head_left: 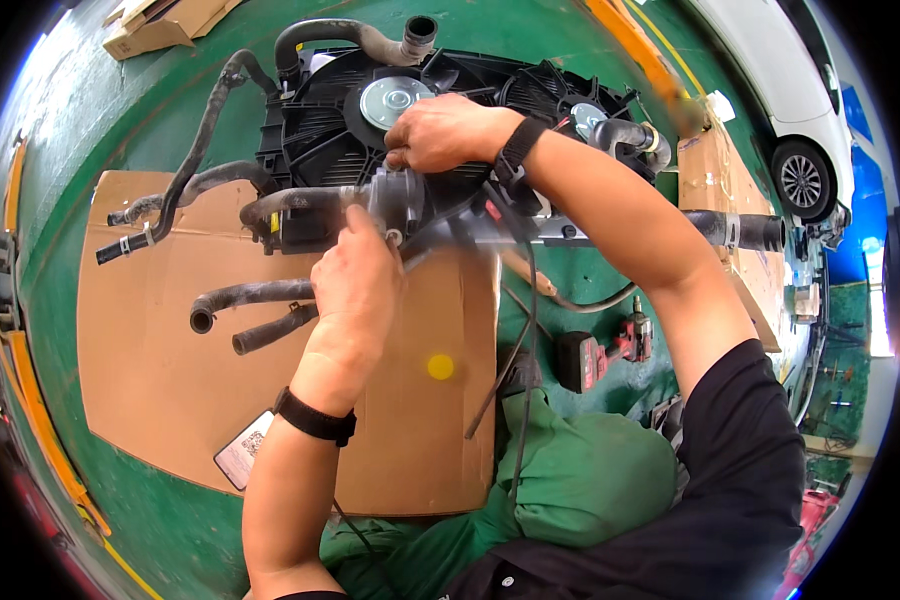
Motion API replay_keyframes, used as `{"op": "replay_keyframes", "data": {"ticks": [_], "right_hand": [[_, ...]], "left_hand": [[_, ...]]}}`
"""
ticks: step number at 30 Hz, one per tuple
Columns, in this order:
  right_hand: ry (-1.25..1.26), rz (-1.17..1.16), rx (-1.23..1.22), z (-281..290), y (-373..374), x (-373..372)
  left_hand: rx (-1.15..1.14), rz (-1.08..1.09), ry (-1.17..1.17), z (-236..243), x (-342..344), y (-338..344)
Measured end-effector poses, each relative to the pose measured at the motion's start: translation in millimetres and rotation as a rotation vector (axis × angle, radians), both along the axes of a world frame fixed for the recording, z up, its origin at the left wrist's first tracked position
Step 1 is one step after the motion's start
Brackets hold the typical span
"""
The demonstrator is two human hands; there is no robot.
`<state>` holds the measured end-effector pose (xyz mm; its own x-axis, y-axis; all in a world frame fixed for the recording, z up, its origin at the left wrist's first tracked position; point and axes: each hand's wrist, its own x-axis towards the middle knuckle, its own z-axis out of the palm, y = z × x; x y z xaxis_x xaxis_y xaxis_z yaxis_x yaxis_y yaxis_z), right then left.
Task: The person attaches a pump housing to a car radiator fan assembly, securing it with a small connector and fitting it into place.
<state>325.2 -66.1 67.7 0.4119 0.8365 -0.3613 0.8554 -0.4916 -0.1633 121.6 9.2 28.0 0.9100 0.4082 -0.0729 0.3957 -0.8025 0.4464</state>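
Note:
A radiator fan assembly (315,128) with two black fans and grey round hubs lies in front of me. At its near edge is a grey cylindrical part (398,196), probably a coolant pump, with a rubber hose (300,200) running into it from the left. My left hand (355,285) is closed around the near side of this part, index finger by the hose joint. Just above it, my right hand (440,135) has its fingers curled together beside the fan hub. What the right fingertips pinch is hidden.
Loose hoses (250,293) lie on a cardboard sheet (190,370), near a phone (245,450). Right of it, a red cordless impact wrench (600,358) rests on the green floor. Farther right stand a cardboard box (720,180) and a white car (785,70).

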Motion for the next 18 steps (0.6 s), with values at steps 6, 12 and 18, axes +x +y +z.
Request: {"op": "replay_keyframes", "data": {"ticks": [6,12,18], "right_hand": [[-0.176,0.358,0.114,-6,8,13],[0.117,-0.212,0.019,-15,-11,-4],[0.001,-0.091,0.05,-2,-5,4]], "left_hand": [[-0.006,-0.002,0.053,-3,6,0],[-0.036,-0.026,0.055,-2,2,4],[-0.025,-0.033,0.075,3,5,2]]}}
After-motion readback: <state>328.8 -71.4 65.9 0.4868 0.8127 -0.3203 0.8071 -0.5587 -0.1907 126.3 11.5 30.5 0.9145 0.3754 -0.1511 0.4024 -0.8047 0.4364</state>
